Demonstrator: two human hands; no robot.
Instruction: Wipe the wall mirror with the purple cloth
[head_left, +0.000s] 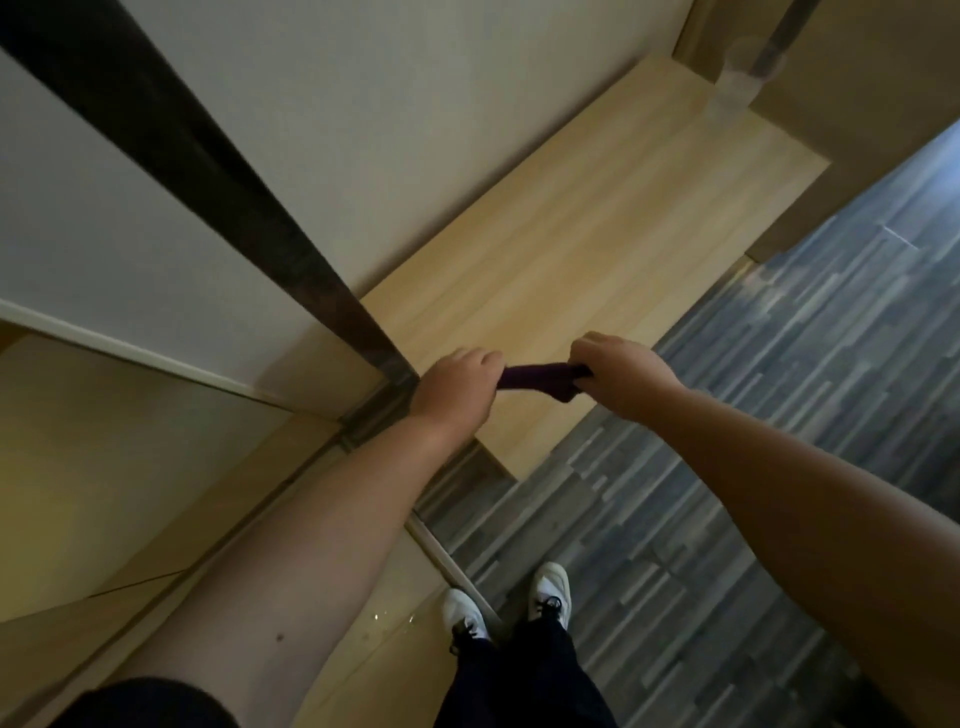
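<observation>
The purple cloth (540, 378) is stretched in a short twisted band between my two hands, held out over a light wooden shelf (587, 249). My left hand (457, 387) grips its left end and my right hand (621, 376) grips its right end, both fists closed. To the left, a dark frame strip (218, 182) runs diagonally down to my left hand. A reflective panel (104, 441) at lower left, possibly the wall mirror, shows beige surfaces; I cannot tell for sure.
A white wall (363, 104) rises behind the shelf. A clear plastic object (737, 83) stands at the shelf's far end. Grey striped flooring (753, 467) fills the right side. My white shoes (509, 603) stand at a floor threshold strip (441, 561).
</observation>
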